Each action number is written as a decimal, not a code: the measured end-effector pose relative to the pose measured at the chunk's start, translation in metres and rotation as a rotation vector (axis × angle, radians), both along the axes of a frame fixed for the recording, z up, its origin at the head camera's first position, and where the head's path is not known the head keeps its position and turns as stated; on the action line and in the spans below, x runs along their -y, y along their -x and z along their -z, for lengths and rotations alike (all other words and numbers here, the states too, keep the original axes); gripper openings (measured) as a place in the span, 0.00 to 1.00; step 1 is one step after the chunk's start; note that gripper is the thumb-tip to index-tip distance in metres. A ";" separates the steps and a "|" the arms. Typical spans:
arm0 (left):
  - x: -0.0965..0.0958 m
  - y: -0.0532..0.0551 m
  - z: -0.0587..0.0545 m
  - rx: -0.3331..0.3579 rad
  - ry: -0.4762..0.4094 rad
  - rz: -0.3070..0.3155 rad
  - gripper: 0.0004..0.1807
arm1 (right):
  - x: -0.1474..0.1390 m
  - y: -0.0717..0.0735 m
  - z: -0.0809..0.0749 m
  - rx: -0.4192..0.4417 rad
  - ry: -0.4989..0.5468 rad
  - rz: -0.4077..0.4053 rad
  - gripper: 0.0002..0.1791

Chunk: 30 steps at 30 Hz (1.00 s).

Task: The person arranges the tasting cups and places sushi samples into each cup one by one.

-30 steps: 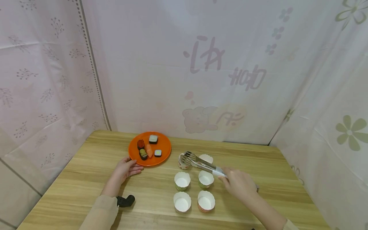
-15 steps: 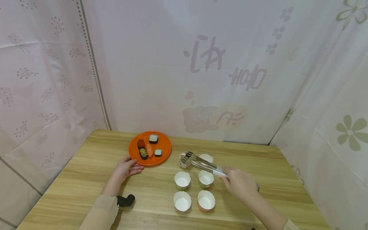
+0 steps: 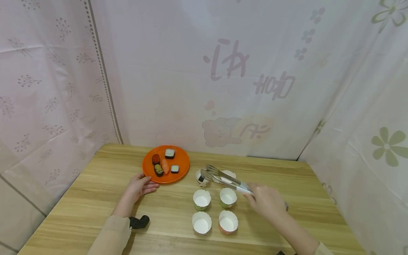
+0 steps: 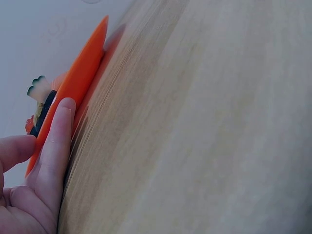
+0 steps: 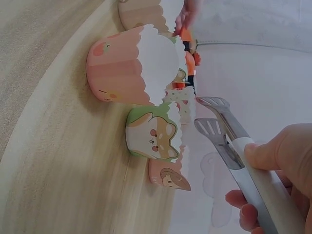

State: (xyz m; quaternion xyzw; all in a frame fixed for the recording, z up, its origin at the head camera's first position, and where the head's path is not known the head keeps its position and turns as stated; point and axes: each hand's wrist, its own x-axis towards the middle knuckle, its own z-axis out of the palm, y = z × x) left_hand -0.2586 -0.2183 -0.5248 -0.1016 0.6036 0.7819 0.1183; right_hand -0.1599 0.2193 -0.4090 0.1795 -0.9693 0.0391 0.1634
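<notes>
My left hand (image 3: 139,187) pinches the near-left rim of an orange plate (image 3: 181,156), thumb on top and a finger underneath in the left wrist view. Several pieces of toy sushi lie on that plate, among them a salmon piece (image 3: 164,166) and a white roll (image 3: 175,169). In my right hand (image 3: 266,203) I grip metal tongs (image 3: 232,183) by their white handles. The tong tips are spread, over the right side of the back-left paper cup (image 3: 202,183). Inside that cup shows a small piece with a black band (image 3: 201,179).
Several more scalloped paper cups stand in two columns, such as the front-left cup (image 3: 202,224), the front-right cup (image 3: 228,223) and a green cup (image 5: 153,136). The wooden table (image 3: 274,230) ends at a printed curtain (image 3: 178,88) behind.
The tongs have opened and let go of the black-banded piece, which now lies in the back-left cup. Their tips have moved slightly right. My left hand and the plate stay put.
</notes>
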 end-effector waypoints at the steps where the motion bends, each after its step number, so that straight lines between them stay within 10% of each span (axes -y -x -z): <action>1: 0.000 0.000 0.000 0.000 0.000 0.000 0.27 | 0.000 0.000 0.000 -0.004 -0.001 0.000 0.19; 30: -0.001 0.000 -0.001 0.020 0.010 -0.012 0.26 | 0.020 0.013 -0.006 0.103 0.098 0.049 0.22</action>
